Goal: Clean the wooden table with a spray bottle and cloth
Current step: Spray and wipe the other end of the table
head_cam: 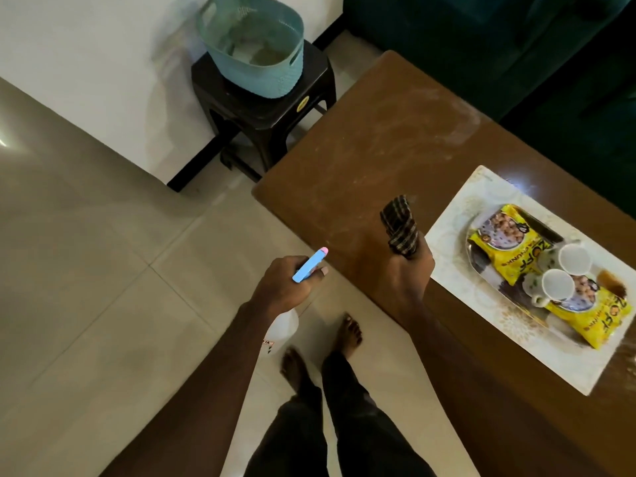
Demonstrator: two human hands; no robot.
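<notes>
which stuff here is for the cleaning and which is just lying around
For the job: spray bottle in left hand, cloth in right hand, table.
Just lying about: mat, snack packets, cups, basket, stool.

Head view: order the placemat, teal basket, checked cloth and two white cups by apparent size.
1. placemat
2. teal basket, though it stands farther away
3. checked cloth
4. farther cup and nearer cup: alike, not ranked

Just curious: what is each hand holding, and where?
Left hand grips the spray bottle at its neck; right hand grips the checked cloth by its lower end.
</notes>
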